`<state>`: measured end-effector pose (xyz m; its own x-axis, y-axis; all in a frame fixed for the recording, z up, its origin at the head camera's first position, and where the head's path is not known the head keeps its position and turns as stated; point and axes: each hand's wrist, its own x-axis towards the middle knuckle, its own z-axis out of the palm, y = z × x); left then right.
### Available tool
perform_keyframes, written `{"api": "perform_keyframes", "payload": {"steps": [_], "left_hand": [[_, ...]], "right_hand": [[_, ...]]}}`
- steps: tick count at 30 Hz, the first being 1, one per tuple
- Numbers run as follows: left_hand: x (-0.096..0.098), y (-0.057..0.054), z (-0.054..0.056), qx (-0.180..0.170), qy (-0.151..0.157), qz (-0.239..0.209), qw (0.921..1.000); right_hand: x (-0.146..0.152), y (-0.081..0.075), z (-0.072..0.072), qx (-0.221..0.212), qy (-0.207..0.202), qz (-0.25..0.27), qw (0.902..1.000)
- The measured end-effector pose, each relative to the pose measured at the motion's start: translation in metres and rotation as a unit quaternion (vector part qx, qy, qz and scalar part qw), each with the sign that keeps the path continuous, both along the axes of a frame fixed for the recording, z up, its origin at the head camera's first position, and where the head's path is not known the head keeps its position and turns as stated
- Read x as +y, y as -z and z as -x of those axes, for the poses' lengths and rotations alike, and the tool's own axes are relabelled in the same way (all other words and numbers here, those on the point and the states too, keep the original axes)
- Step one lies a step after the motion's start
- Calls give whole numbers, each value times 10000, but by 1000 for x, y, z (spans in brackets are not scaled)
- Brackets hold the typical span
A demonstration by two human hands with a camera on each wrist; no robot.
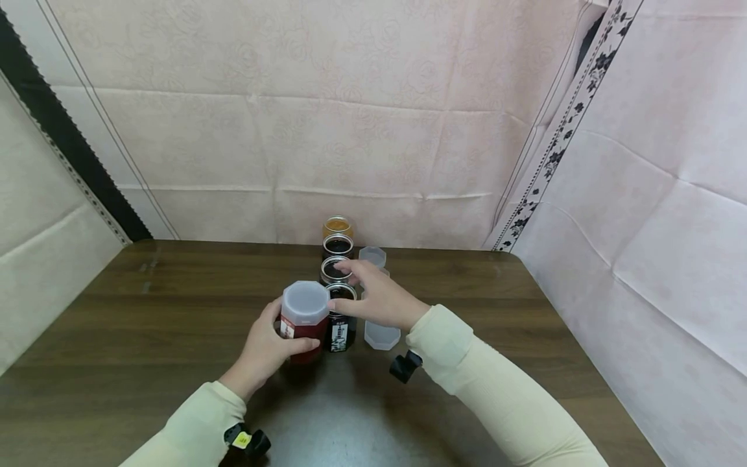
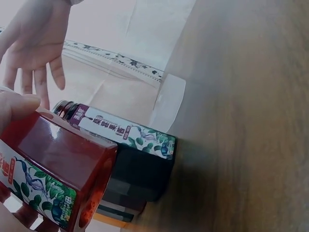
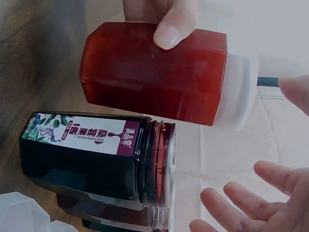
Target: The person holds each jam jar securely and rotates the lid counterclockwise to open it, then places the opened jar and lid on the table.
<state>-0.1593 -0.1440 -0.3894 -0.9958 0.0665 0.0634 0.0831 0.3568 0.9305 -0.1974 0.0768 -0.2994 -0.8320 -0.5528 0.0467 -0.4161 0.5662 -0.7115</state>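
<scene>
A hexagonal glass jar of red contents (image 3: 145, 82) is gripped around its sides by my left hand (image 1: 264, 349), thumb in front. On top of this jar sits a translucent white plastic lid (image 1: 305, 299). My right hand (image 1: 386, 302) hovers just right of the lid, fingers spread and holding nothing; whether the thumb touches the lid I cannot tell. Directly beside the red jar stands a dark jar (image 1: 343, 332) with a white fruit-jam label, its mouth uncovered. In the left wrist view the red jar (image 2: 67, 150) shows a leafy label.
Behind the front dark jar, more open jars stand in a line, ending with an amber one (image 1: 337, 226) near the table's back edge. Several translucent lids lie to their right, the nearest lid (image 1: 382, 335) beside the front dark jar. Pale cloth (image 1: 350, 143) hangs behind the wooden table (image 1: 175, 324).
</scene>
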Motion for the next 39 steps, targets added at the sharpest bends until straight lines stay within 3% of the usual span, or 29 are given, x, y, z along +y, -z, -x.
{"api": "perform_keyframes", "payload": {"steps": [15, 26, 39], "left_hand": [[10, 1, -6, 119, 184, 97, 9997], [18, 3, -11, 160, 328, 30, 9993], [31, 2, -17, 586, 355, 136, 9976]], "right_hand": [[3, -5, -10, 10, -44, -341, 9994], [-2, -7, -16, 364, -366, -511, 9974], [-5, -12, -27, 582, -220, -1003, 9930]]}}
